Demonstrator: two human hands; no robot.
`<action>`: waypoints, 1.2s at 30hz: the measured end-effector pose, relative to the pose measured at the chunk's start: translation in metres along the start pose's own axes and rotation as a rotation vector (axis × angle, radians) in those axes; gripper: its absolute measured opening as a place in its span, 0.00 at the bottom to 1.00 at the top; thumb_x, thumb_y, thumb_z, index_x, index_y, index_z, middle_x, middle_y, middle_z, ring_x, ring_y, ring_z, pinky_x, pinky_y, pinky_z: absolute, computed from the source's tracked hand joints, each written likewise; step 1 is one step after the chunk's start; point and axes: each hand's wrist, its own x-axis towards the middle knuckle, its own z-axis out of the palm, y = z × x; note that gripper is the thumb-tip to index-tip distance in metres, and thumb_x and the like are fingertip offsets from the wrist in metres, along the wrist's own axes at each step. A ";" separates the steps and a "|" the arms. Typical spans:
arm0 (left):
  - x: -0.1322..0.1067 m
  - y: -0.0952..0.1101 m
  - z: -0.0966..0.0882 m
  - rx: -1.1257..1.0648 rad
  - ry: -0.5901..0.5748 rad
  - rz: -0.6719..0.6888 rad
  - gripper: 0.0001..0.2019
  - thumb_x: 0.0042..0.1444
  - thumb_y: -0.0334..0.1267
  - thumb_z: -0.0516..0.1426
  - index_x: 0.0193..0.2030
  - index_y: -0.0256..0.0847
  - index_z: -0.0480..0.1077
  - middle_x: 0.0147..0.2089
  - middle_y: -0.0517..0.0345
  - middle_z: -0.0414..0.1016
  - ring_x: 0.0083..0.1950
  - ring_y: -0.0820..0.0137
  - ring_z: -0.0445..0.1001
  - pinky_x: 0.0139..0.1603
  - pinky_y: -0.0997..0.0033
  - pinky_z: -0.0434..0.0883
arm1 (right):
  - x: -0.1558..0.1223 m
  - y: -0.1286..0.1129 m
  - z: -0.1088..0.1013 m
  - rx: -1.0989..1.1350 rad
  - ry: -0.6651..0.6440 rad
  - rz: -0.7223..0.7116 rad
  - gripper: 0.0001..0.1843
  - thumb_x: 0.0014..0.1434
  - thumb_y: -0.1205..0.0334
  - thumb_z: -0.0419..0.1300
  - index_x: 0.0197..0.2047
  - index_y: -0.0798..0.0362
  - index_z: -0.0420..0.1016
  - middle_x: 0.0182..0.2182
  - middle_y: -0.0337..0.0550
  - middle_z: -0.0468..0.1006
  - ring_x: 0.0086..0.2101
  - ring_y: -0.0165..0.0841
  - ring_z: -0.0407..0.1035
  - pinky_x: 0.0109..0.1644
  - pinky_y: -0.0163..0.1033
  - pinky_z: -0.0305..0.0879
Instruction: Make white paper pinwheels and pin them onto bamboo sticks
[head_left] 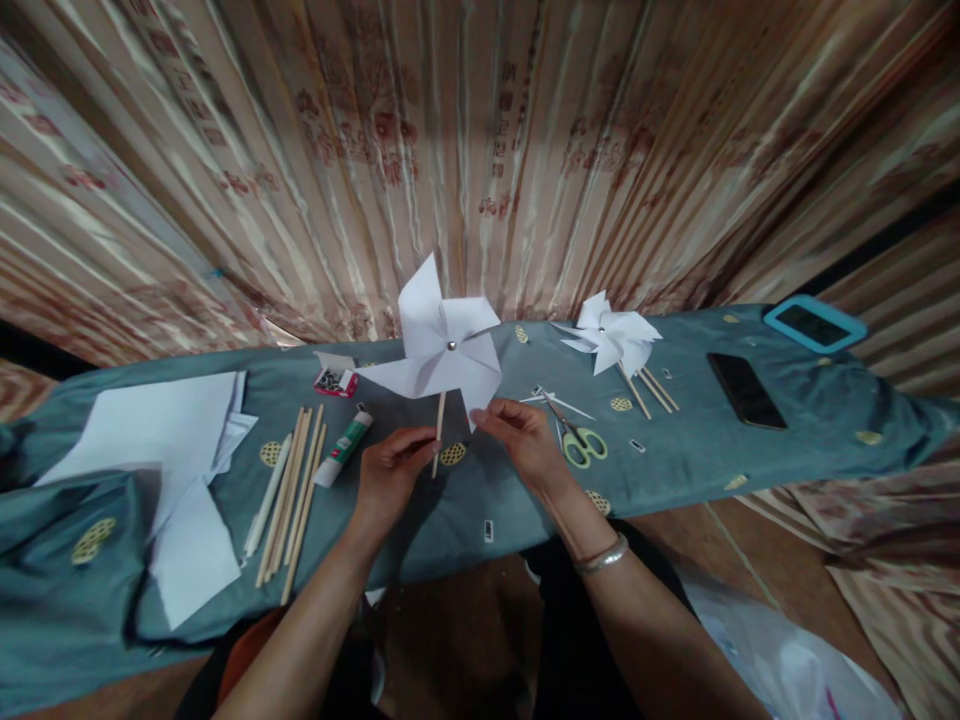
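A white paper pinwheel (420, 370) with a silver pin at its centre stands upright above the cloth-covered table. My left hand (390, 475) pinches its thin wooden stick (439, 425) below the blades. With thumb and fingers, my right hand (521, 440) holds the tip of the lower right blade. Just beyond the right hand lie green-handled scissors (583, 445) and narrow paper strips. A green and white glue stick (345, 448) rests left of my left hand, near a small red box of pins (335, 382).
Finished pinwheels (615, 335) lie at the back right, beside a black phone (745, 390) and a blue-framed device (816, 325). Several wooden sticks (304, 490), a white pencil-like rod (268, 497) and white paper sheets (165, 425) are on the left. A patterned curtain (465, 150) hangs behind.
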 end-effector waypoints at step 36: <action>-0.004 -0.001 -0.002 -0.016 -0.117 -0.034 0.10 0.39 0.42 0.66 0.30 0.43 0.81 0.33 0.55 0.82 0.35 0.63 0.78 0.37 0.67 0.75 | 0.030 -0.020 -0.044 -0.230 0.240 -0.330 0.11 0.46 0.53 0.69 0.33 0.48 0.82 0.41 0.42 0.83 0.47 0.38 0.73 0.53 0.44 0.67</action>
